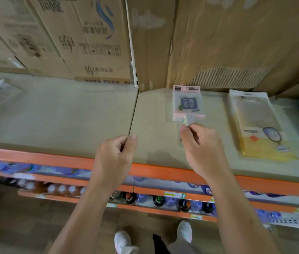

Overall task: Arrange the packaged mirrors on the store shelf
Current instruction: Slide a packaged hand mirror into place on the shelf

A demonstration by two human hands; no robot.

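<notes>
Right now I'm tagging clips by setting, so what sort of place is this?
Most likely a shop aisle: orange-railed shelving, bottled drinks with price tags on the lower shelves, packaged mirrors on the board above, and cardboard cartons stacked behind.

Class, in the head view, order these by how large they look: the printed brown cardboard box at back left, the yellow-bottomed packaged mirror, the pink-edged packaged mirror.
1. the printed brown cardboard box
2. the yellow-bottomed packaged mirror
3. the pink-edged packaged mirror
Both packages lie about equally far away, so nearness hardly matters.
</notes>
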